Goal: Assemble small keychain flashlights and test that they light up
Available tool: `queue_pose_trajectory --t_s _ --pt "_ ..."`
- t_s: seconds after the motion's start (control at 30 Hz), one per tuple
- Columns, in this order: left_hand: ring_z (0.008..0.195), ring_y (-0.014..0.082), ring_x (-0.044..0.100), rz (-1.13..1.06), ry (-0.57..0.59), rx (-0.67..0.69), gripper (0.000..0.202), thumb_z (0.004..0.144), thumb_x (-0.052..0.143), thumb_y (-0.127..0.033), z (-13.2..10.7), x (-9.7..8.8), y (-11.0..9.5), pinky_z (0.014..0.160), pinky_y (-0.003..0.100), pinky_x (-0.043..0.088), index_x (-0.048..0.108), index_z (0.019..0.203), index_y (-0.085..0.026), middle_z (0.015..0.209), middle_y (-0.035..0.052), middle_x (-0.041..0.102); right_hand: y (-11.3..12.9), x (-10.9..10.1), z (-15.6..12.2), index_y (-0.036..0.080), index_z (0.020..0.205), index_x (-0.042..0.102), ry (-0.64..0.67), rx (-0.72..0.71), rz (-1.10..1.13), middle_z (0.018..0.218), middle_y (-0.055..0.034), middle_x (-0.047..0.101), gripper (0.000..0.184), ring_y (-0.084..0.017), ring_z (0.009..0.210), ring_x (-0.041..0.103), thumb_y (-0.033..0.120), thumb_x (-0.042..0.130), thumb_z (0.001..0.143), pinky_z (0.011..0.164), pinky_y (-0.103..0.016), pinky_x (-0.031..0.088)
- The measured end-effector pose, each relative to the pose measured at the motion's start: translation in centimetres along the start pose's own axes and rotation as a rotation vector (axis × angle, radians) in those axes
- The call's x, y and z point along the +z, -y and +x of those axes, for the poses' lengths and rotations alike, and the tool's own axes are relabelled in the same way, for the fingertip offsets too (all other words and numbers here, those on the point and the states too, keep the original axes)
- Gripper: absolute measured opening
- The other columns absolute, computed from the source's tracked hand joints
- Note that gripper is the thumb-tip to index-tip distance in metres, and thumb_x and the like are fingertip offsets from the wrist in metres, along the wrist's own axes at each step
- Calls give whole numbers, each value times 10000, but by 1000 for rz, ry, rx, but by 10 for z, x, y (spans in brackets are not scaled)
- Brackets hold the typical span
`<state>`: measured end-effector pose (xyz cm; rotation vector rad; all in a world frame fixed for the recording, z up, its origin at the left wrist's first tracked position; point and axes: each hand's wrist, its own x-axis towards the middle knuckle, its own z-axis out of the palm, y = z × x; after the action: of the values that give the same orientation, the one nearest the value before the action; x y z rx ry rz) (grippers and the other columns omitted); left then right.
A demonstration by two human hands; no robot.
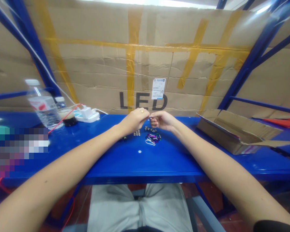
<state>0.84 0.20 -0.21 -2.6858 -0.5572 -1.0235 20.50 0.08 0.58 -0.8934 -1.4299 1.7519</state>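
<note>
My left hand (137, 120), with a ring on one finger, meets my right hand (163, 120) above the blue table. Both hands are closed in a pinch, fingertips together. Something tiny sits between them, too small to name. Below my hands lies a heap of coloured carabiners (153, 138), purple, green and silver. Small metal pieces (136, 132) stand in rows beside my left hand, and more metal pieces (150, 129) lie just under my right hand. A few dark bits are partly hidden by my left wrist.
An open cardboard box (232, 132) sits at the right. On the left stand a water bottle (44, 106), a smaller bottle with dark liquid (69, 119) and a white power strip (89, 116) with cables. A large cardboard sheet (99, 71) closes off the back of the blue table (125, 164).
</note>
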Motion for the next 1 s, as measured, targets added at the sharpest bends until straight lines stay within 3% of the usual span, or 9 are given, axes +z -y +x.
queue_pose_trajectory --t_s 0.13,0.23,0.3,0.37,0.47,0.6,0.8,1.0 --pt "821 203 569 -19 -50 -3 153 950 450 -147 0 0 1 768 350 475 549 840 -186 842 77 627 1 1 1 166 643 491 2 -14 0 552 29 382 147 -89 506 330 158 551 777 502 -234 311" --pt "808 185 597 -81 -109 -136 83 917 510 -139 0 -5 4 749 330 478 567 878 -185 862 60 652 4 3 0 154 700 543 -77 -134 -169 567 21 442 183 -91 497 380 257 573 848 480 -236 292" --pt "791 170 607 -125 -159 -256 62 909 529 -145 0 -8 8 737 315 476 573 903 -188 865 46 663 9 7 -5 154 738 573 -138 -206 -380 559 29 448 258 -92 480 373 358 568 896 468 -243 269" --pt "791 161 614 -175 -233 -365 53 911 530 -156 -1 -9 14 742 307 477 570 909 -192 865 37 666 15 14 -14 154 705 585 -148 -261 -751 559 23 485 249 -95 502 409 333 608 877 502 -249 305" --pt "804 162 616 -221 -318 -491 44 909 540 -173 -3 -6 25 761 309 472 566 879 -192 846 29 662 20 35 -29 151 708 668 63 -223 -1301 632 -9 607 157 -113 576 488 276 688 800 560 -257 335" --pt "785 161 597 -214 -343 -587 47 897 566 -187 -7 -2 34 750 308 456 574 851 -189 830 23 661 15 63 -43 156 766 740 171 -44 -1688 724 -52 688 86 -147 604 551 237 710 762 561 -275 336" --pt "794 162 598 -237 -339 -590 43 896 565 -183 -7 0 31 761 308 459 575 854 -189 839 22 665 7 71 -46 141 798 754 253 -21 -1811 797 -97 709 95 -170 638 575 198 678 785 564 -275 330" --pt "801 171 607 -254 -322 -587 45 895 559 -184 -5 0 26 766 322 465 572 852 -192 835 25 662 10 72 -46 160 699 650 287 -68 -1695 708 -38 652 64 -132 587 506 196 651 752 546 -262 317"
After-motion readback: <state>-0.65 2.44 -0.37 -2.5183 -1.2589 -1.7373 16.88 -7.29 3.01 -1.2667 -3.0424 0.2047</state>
